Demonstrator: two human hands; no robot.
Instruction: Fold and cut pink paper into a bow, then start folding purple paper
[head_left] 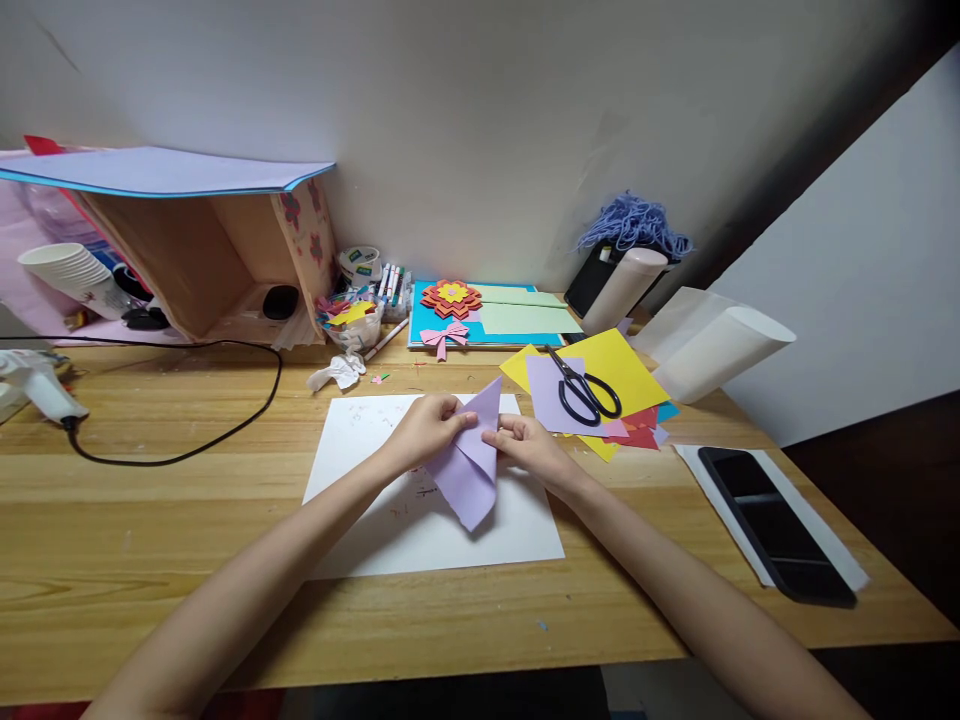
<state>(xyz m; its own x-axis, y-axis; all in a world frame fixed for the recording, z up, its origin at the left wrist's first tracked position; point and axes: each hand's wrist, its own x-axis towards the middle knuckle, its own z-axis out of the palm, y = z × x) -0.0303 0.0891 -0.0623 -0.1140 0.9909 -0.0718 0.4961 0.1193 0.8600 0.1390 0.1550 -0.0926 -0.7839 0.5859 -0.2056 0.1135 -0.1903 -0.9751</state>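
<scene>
A folded piece of purple paper [469, 475] is held between my two hands, over a white sheet [352, 520] with faint marks on it. My left hand [433, 428] grips the paper's left side, thumb on top and fingers behind. At its right edge, my right hand [526, 445] pinches the paper between thumb and fingers. The paper's top comes to a point, and a fold crosses its middle. Right of my right hand, black-handled scissors [589, 395] lie on purple and yellow paper [619, 370].
At the back, a layered paper flower [451, 298] and pink paper bow [445, 337] lie on blue card. A phone [776, 525] rests at right, paper rolls [731, 350] behind it. A black cable [187, 460] runs from a glue gun [45, 385] at left, near an open box [217, 250].
</scene>
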